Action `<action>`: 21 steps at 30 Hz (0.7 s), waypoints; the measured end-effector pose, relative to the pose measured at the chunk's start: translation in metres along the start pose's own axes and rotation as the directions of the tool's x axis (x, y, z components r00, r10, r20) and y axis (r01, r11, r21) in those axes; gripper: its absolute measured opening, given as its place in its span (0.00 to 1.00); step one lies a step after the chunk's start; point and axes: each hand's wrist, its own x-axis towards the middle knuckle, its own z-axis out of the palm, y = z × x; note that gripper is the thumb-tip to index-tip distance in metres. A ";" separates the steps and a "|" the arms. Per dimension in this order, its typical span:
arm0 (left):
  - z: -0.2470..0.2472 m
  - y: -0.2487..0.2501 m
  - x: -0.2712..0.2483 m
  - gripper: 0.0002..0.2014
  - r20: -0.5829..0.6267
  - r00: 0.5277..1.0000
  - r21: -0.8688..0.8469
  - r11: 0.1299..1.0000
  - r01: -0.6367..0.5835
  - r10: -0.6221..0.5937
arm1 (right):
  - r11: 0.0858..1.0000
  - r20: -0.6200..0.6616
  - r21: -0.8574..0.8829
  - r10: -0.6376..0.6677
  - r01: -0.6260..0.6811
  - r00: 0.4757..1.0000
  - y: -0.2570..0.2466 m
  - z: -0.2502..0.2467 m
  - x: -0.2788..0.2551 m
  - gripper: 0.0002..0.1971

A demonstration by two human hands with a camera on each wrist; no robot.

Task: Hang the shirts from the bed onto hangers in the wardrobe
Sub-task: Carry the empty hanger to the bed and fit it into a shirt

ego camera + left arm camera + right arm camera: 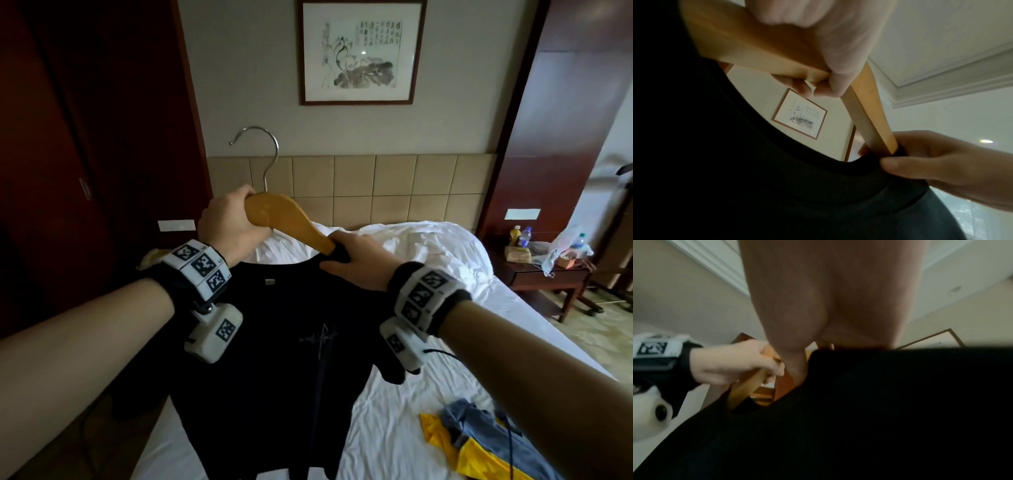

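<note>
While the left hand grips the wooden hanger at its middle, the right hand pinches the black shirt's collar over one hanger arm, above the bed. Threading looks half done; more shirts lie on the bed, and the wardrobe trip remains.

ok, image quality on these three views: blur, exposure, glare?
Head view: sharp, wide-angle bending at the edges, glare spot on the framed picture, black shirt nearly featureless. Left wrist view: left hand close, soft and overexposed; hanger clear. Right wrist view: blurred throughout, right hand fills the frame out of focus, shirt a flat black mass.
</note>
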 end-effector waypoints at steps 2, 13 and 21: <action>0.001 0.004 -0.005 0.17 0.001 1.000 -0.011 1.000 -0.023 0.023 | 1.000 0.006 0.023 0.015 -0.015 1.000 0.002 0.009 0.003 0.10; 0.002 -0.006 -0.013 0.19 0.026 1.000 -0.052 0.999 0.001 0.001 | 0.999 0.018 0.015 0.049 -0.049 0.999 0.025 0.017 -0.013 0.18; 0.013 0.000 -0.012 0.29 0.199 0.969 -0.227 0.969 -0.098 0.145 | 0.995 -0.039 0.091 0.043 -0.039 0.998 -0.013 -0.001 0.019 0.10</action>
